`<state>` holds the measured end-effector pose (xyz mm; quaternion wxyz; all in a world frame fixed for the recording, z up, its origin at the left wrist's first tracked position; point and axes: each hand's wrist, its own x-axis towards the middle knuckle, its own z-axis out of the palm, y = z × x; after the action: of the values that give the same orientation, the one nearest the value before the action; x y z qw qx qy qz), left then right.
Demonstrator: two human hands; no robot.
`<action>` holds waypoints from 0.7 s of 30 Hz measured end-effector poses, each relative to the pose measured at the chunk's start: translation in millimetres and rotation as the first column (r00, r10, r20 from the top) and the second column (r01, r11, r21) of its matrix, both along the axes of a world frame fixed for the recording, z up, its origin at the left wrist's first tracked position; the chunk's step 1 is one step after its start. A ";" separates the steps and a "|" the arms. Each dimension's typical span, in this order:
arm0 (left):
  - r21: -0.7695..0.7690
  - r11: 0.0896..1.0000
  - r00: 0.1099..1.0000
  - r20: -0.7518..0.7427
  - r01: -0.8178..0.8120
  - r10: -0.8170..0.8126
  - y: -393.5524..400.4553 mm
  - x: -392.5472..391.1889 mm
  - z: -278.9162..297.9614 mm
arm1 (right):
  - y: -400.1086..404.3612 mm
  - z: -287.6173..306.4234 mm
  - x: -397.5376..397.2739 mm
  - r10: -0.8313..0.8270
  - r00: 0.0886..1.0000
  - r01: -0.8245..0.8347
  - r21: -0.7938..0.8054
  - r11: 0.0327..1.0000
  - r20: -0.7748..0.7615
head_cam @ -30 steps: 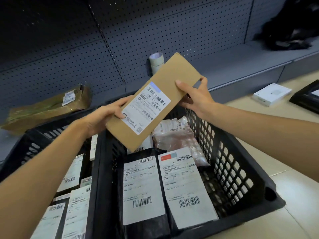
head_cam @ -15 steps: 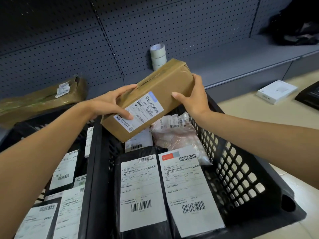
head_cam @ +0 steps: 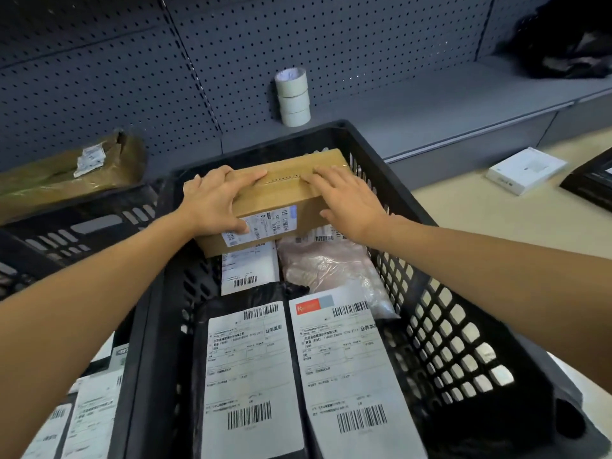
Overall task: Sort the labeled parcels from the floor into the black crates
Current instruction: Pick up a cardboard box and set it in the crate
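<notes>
A brown cardboard box point(head_cam: 284, 200) with a white label lies at the far end inside the black crate point(head_cam: 440, 326), on top of other parcels. My left hand point(head_cam: 217, 200) grips its left end, fingers over the top and thumb on the labelled side. My right hand point(head_cam: 347, 200) rests on its right end with fingers laid over the top. Nearer to me in the crate lie two black bags with large white labels point(head_cam: 248, 376), a white-labelled parcel point(head_cam: 248, 270) and a pinkish clear bag point(head_cam: 331, 270).
A second black crate point(head_cam: 76, 226) with labelled parcels stands to the left. Behind it a taped brown parcel point(head_cam: 66, 177) lies on the low grey shelf, with stacked tape rolls point(head_cam: 293, 97) further right. A white box point(head_cam: 526, 170) and a black object point(head_cam: 589, 180) lie on the floor at right.
Both hands have lowered the cardboard box from above the crate down into its far end. The box has turned from label-up to lying flat with the label facing me.
</notes>
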<state>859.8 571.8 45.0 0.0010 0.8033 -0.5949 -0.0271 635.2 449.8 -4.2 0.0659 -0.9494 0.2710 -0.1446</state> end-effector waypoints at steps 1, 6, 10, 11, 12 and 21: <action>-0.012 1.000 1.000 0.011 -0.009 0.009 -1.4 -0.8 -5.2 | -2.2 -2.8 2.0 -0.004 1.000 0.004 -0.011 1.000 -0.023; 0.005 0.999 0.998 -0.050 -0.038 0.038 -3.5 2.9 -32.4 | -14.9 -13.9 10.4 0.013 0.996 -0.021 -0.094 0.995 -0.085; 0.041 0.998 0.997 -0.060 -0.045 0.047 -5.0 8.2 -52.0 | -20.1 -26.4 23.2 -0.005 0.990 -0.005 -0.077 0.997 -0.139; 0.058 0.997 0.997 -0.054 -0.047 0.050 -7.1 8.3 -54.0 | -21.3 -28.8 25.5 -0.015 0.990 0.004 -0.078 0.997 -0.141; 0.081 0.995 0.998 -0.044 -0.050 0.054 -8.4 7.8 -55.6 | -22.0 -30.4 27.6 -0.019 0.989 0.008 -0.078 0.997 -0.144; 0.194 0.979 0.995 -0.062 -0.069 0.082 -10.7 7.4 -57.0 | -23.2 -25.5 26.3 -0.003 0.978 0.011 0.035 0.999 -0.208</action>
<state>867.2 561.0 -11.9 -0.0545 0.8203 -0.5581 -0.1124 661.6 426.7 -29.7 0.0539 -0.9570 0.2823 -0.0400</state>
